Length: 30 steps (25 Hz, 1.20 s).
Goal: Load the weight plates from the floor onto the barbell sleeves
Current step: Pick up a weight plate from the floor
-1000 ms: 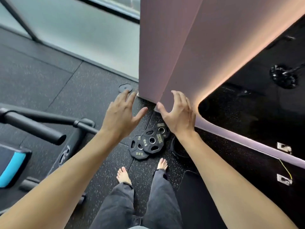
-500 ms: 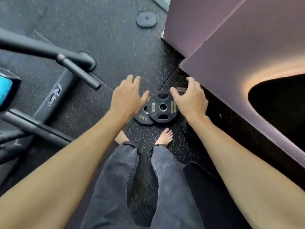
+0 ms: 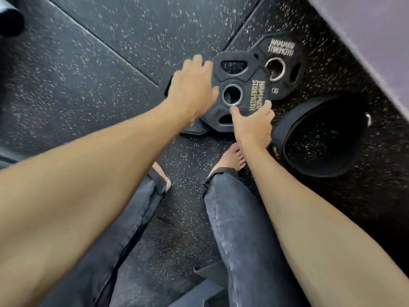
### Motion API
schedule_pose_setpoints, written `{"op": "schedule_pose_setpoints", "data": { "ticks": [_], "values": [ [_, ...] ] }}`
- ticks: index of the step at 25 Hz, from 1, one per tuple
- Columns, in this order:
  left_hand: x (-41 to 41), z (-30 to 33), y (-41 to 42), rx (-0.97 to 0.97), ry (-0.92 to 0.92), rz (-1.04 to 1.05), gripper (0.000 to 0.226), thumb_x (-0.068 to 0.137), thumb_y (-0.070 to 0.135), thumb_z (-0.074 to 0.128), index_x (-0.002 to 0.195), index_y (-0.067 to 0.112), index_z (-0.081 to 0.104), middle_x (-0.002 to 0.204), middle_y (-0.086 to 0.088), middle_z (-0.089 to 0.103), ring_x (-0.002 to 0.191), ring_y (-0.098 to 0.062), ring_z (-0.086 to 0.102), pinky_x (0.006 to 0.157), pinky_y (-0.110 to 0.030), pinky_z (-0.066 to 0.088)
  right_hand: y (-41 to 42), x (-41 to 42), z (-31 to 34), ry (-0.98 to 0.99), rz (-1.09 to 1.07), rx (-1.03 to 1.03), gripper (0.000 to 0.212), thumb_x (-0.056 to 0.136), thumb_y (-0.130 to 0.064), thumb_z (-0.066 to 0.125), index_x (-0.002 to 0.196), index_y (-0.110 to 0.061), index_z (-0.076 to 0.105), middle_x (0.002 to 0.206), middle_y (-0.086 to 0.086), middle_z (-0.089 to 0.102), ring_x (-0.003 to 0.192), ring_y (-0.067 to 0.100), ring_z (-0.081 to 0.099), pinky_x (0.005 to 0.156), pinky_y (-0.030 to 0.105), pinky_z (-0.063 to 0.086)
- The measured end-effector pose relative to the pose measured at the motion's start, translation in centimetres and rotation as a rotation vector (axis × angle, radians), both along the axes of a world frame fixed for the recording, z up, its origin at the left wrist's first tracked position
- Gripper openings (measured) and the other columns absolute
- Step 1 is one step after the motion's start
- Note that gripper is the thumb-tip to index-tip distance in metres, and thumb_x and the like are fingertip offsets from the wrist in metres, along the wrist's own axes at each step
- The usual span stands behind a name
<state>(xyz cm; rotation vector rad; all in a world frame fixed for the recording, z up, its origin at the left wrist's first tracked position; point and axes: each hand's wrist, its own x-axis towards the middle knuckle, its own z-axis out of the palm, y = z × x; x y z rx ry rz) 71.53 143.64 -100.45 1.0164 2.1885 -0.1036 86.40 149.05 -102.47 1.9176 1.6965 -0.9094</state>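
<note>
gripping top plate [image 3: 240, 85]: l hand [image 3: 192, 87] left edge, r hand [image 3: 252, 125] near edge

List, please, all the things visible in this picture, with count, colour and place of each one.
top plate: 1, black, on the floor, lying over the other plates, marked HAMMER STRENGTH
right plate: 1, black, partly under the top plate, near the wall
left plate: 1, black, mostly hidden under the top plate and the left hand
belt: 1, black, coiled on the floor right of the plates
floor: black with white specks
wall: mauve, top right corner
trousers: dark grey, bottom centre
feet: 2, bare, just below the plates
left hand: on the left edge of the top plate
right hand: at the near edge of the top plate, thumb by its hole
</note>
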Motion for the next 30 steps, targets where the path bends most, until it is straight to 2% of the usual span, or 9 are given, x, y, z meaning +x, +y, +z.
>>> {"op": "schedule_pose_setpoints", "data": {
  "ticks": [4,7,9,12,14,19,23,26,30],
  "values": [
    [0.7,-6.6,2.8,-0.003,-0.036,-0.107,0.054,0.094,0.033,0.064,0.135,0.002,0.044,0.143,-0.017,0.042,0.128,-0.036,0.045,0.102,-0.049,0.046,-0.4,0.2,-6.2,-0.025,-0.371,-0.072,0.115,0.078,-0.064,0.072,0.158,-0.013,0.008,0.157,0.012,0.028,0.132,0.038,0.046,0.099,0.048,0.039],
    [1.0,-10.5,4.5,-0.046,-0.029,-0.201,0.097,0.079,0.031,0.082,0.153,0.004,0.025,0.162,-0.015,0.023,0.142,-0.042,0.032,0.110,-0.057,0.038,-0.9,-0.2,-9.5,-0.015,-0.713,-0.141,0.118,0.069,-0.062,0.082,0.153,-0.010,0.017,0.151,0.016,0.036,0.130,0.041,0.048,0.107,0.053,0.038],
    [1.2,-12.4,5.4,-0.101,-0.013,-0.248,0.117,0.076,0.031,0.086,0.160,0.007,0.008,0.166,-0.014,0.012,0.146,-0.047,0.024,0.114,-0.061,0.033,-1.2,-0.6,-10.9,0.036,-0.856,-0.157,0.116,0.067,-0.057,0.087,0.149,-0.010,0.019,0.147,0.017,0.038,0.127,0.040,0.049,0.097,0.049,0.039],
    [1.7,-14.5,6.1,-0.109,0.089,-0.283,0.117,0.077,0.025,0.083,0.160,0.007,0.003,0.164,-0.017,0.016,0.141,-0.048,0.031,0.109,-0.061,0.038,-0.8,-1.8,-12.3,0.065,-0.985,-0.134,0.116,0.066,-0.055,0.088,0.146,-0.012,0.016,0.142,0.014,0.035,0.118,0.035,0.048,0.087,0.042,0.031],
    [2.0,-15.3,6.4,-0.082,0.171,-0.277,0.114,0.075,0.027,0.083,0.159,0.007,0.008,0.160,-0.018,0.023,0.135,-0.045,0.037,0.101,-0.057,0.044,-0.5,-2.3,-13.1,0.022,-1.042,-0.101,0.107,0.064,-0.056,0.088,0.136,-0.014,0.021,0.135,0.013,0.037,0.116,0.035,0.046,0.099,0.046,0.033],
    [1.9,-15.5,7.0,-0.066,0.173,-0.255,0.124,0.062,0.036,0.092,0.157,0.013,0.015,0.154,-0.018,0.030,0.131,-0.041,0.039,0.096,-0.052,0.045,-0.9,-2.2,-13.8,-0.011,-1.048,0.017,0.091,0.055,-0.055,0.087,0.099,-0.022,0.015,0.113,0.009,0.043,0.104,0.036,0.055,0.108,0.062,0.035],
    [2.1,-13.8,5.5,-0.048,0.195,-0.101,0.118,0.060,0.029,0.094,0.154,0.019,0.022,0.145,-0.016,0.037,0.124,-0.039,0.043,0.087,-0.051,0.048,-0.8,-2.1,-12.0,0.016,-0.978,0.021,0.094,0.057,-0.043,0.092,0.122,-0.015,0.031,0.126,0.016,0.049,0.107,0.039,0.058,0.103,0.055,0.042],
    [0.9,-10.7,3.7,-0.075,0.138,0.040,0.123,0.060,0.042,0.093,0.155,0.024,0.018,0.142,-0.018,0.037,0.119,-0.038,0.044,0.084,-0.049,0.047,-0.9,-2.6,-8.8,0.004,-0.786,0.042,0.101,0.053,-0.046,0.090,0.131,-0.019,0.032,0.127,0.014,0.047,0.109,0.039,0.058,0.101,0.057,0.042],
    [-1.6,-3.7,2.3,-0.030,0.087,0.247,0.125,0.060,0.045,0.093,0.156,0.026,0.015,0.136,-0.020,0.040,0.116,-0.040,0.047,0.089,-0.048,0.048,-0.4,-4.3,-2.1,0.087,-0.562,0.081,0.106,0.060,-0.047,0.088,0.143,-0.023,0.027,0.136,0.013,0.045,0.116,0.038,0.055,0.087,0.042,0.037]
  ]
}}
